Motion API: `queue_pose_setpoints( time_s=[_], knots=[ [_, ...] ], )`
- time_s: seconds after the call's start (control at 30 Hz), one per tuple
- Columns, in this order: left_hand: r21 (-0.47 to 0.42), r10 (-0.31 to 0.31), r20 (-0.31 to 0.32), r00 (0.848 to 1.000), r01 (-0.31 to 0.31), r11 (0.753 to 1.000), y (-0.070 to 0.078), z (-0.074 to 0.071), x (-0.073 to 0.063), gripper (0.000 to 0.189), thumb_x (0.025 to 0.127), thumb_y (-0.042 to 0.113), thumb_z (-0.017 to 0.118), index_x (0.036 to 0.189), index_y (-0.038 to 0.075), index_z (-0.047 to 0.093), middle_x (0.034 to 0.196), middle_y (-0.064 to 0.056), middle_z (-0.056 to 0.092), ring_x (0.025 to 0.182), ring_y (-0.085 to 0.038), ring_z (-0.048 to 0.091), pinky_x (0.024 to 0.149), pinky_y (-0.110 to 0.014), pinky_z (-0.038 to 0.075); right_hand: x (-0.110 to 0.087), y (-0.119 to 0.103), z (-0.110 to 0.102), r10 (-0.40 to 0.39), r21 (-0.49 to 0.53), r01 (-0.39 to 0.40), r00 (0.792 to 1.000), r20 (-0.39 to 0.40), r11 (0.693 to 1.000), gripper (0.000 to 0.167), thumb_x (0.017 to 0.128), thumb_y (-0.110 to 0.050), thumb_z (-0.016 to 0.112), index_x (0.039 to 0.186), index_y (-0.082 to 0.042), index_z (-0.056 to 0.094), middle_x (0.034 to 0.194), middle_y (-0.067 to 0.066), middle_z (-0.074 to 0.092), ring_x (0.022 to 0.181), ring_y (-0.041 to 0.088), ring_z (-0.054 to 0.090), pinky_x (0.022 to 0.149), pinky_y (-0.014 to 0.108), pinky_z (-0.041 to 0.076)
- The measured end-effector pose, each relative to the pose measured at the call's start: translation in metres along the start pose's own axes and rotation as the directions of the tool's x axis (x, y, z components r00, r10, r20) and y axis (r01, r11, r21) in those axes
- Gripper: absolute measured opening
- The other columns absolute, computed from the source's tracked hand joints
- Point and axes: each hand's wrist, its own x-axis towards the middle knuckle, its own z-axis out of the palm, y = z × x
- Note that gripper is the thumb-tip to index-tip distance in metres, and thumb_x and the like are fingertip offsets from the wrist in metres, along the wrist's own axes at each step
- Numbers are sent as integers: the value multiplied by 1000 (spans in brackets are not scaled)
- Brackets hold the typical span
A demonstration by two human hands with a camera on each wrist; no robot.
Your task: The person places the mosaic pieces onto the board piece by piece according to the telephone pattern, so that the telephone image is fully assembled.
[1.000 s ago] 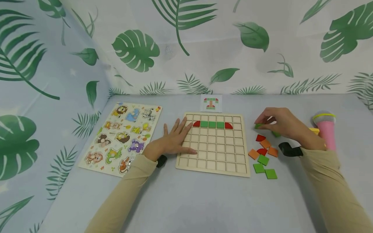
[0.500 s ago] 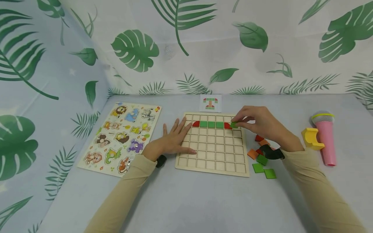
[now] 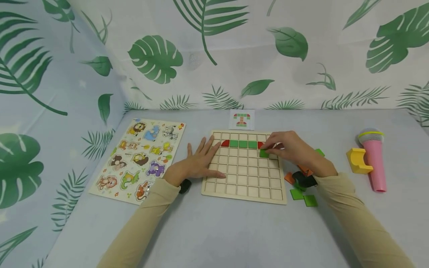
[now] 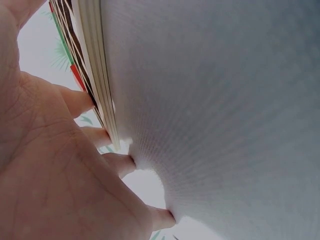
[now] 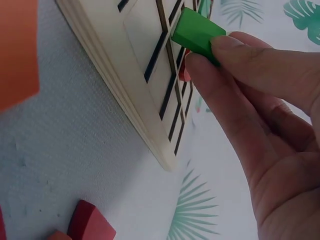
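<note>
A wooden grid board point(image 3: 244, 190) lies on the table. My left hand point(image 3: 197, 163) rests on its left edge with the fingers spread; in the left wrist view, fingertips touch the board and the table cloth. Between thumb and fingers my right hand point(image 3: 289, 149) pinches a green square tile point(image 5: 196, 32) over the board's upper right cells, just below a red rounded piece point(image 3: 260, 144). Whether the tile touches the board I cannot tell. In the same upper row sit several green tiles point(image 3: 243, 144) and another red rounded piece point(image 3: 225, 143) at the left end.
Loose green tiles point(image 3: 310, 200) and orange tiles point(image 3: 289, 178) lie right of the board, partly hidden by my right wrist. A pattern card point(image 3: 242, 119) is behind it. An animal puzzle point(image 3: 137, 160) lies left; a yellow block point(image 3: 358, 160) and pink microphone point(image 3: 375, 163) lie right.
My right hand has carried the green tile left from the loose pieces to the board, then slightly down below the red piece. The left hand has stayed on the board.
</note>
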Motion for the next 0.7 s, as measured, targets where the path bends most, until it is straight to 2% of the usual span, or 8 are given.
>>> queue_pose_setpoints(
  time_s=[0.27,0.7],
  knots=[
    [9,-9,2,1000,9,1000,2,0,-1,112,95,62,67,170,18,-3,172,-9,-24,158,-34,-23,115,-74,-17,4,-3,3,-7,22,6,1000,9,1000,19,86,11,79,103,3,81,100,8,75,92,28,73,80,38,62],
    [-15,3,-7,1000,-3,1000,1,0,-2,112,95,61,68,170,17,-2,173,-9,-23,158,-34,-22,114,-74,-17,8,-6,9,-60,-122,59,998,1,991,16,83,10,81,99,5,81,88,5,70,79,23,69,69,34,59]
  ],
)
